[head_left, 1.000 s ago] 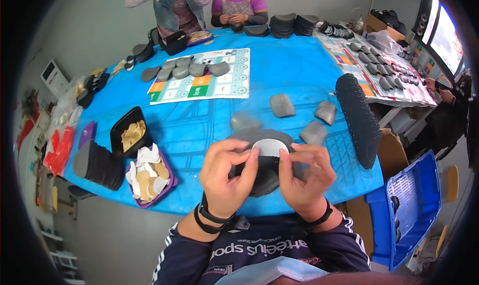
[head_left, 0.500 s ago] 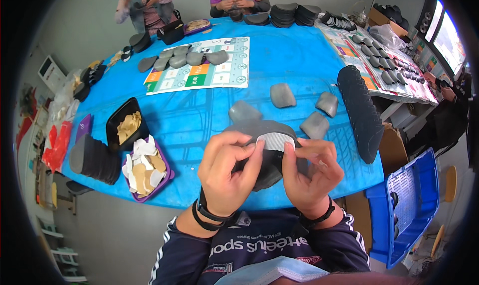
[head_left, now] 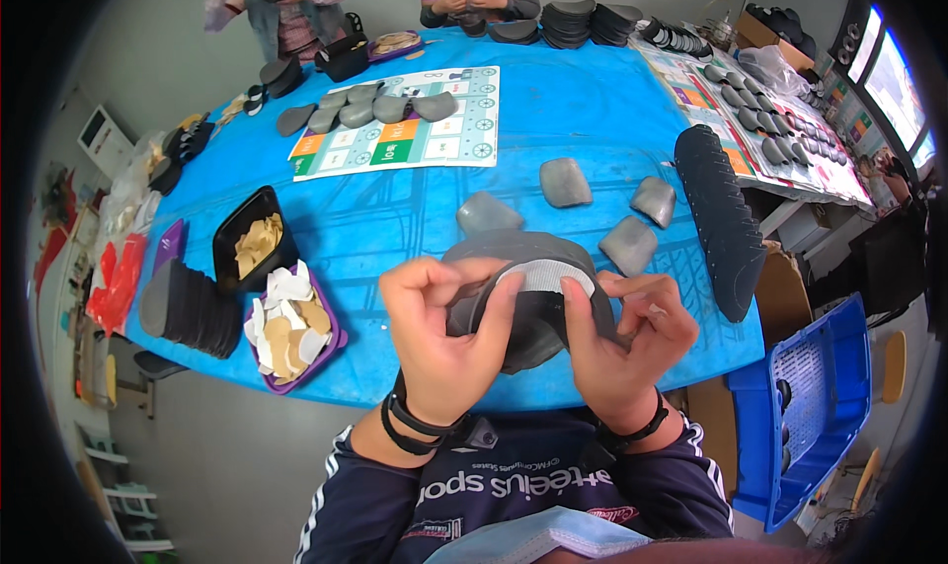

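Between my hands, near the table's front edge, is a dark grey curved piece (head_left: 528, 244), like a moulded shoe part. A white ribbed patch (head_left: 546, 276) lies along its rim. My left hand (head_left: 444, 337) pinches the left end of the patch and rim between thumb and forefinger. At the other end, the thumb of my right hand (head_left: 627, 347) presses on the patch, its fingers curled behind the rim. More dark material shows below the patch, and my fingers partly hide it. Just beyond lie several loose grey curved pieces (head_left: 566, 182).
At left stand a purple tray (head_left: 338, 339) of white and tan scraps, a black tub (head_left: 229, 258) of tan pieces and a dark stack (head_left: 188, 309). A long black stack (head_left: 719, 223) lies right, above a blue crate (head_left: 755, 445). Two people work across the blue table (head_left: 583, 100).
My hands have spread slightly apart along the patch, and the curved piece's dark rim shows more. Across the table, the person at left has raised an arm.
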Motion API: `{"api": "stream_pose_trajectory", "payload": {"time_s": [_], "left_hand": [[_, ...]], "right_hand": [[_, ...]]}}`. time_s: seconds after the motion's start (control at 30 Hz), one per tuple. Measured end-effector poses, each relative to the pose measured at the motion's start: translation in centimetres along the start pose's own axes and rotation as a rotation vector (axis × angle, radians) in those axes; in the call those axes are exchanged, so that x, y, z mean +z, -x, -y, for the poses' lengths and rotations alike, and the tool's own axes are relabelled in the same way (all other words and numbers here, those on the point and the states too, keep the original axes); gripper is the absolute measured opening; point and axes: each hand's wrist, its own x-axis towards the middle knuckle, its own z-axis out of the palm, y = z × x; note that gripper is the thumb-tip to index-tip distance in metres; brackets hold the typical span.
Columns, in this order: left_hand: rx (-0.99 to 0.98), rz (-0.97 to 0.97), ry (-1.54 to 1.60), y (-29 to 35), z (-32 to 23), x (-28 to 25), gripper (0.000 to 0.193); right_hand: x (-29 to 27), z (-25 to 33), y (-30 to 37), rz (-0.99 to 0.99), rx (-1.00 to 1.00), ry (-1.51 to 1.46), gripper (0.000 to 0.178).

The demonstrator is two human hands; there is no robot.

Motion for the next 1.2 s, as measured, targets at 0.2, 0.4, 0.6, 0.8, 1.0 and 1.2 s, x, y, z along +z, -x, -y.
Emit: {"api": "stream_pose_trajectory", "payload": {"time_s": [0.2, 0.4, 0.6, 0.8, 1.0, 1.2], "left_hand": [[-0.246, 0.21, 0.043, -0.6, -1.7, -0.8, 0.037], [-0.24, 0.297, -0.104, -0.9, -2.1, -1.1, 0.024], [-0.219, 0.26, -0.129, -0.2, -1.7, -1.4, 0.019], [-0.088, 0.368, -0.073, -0.2, -2.3, -1.5, 0.029], [0.025, 0.417, -0.177, 0.6, -2.9, -1.6, 0.035], [-0.26, 0.449, 0.164, 1.0, -2.1, -2.7, 0.028]], "right_hand": [[0.6, 0.6, -0.6, -0.141, 0.303, -0.54, 0.034], [-0.9, 0.7, -0.6, 0.271, 0.204, 0.02, 0.019], [-1.4, 1.4, -1.2, 0.36, 0.07, 0.101, 0.024], [-2.3, 1.3, -0.1, 0.385, 0.137, -0.018, 0.033], [-2.4, 1.4, -0.4, 0.433, -0.008, -0.66, 0.065], [-2.1, -0.7, -1.3, 0.665, -0.047, -1.085, 0.091]]}}
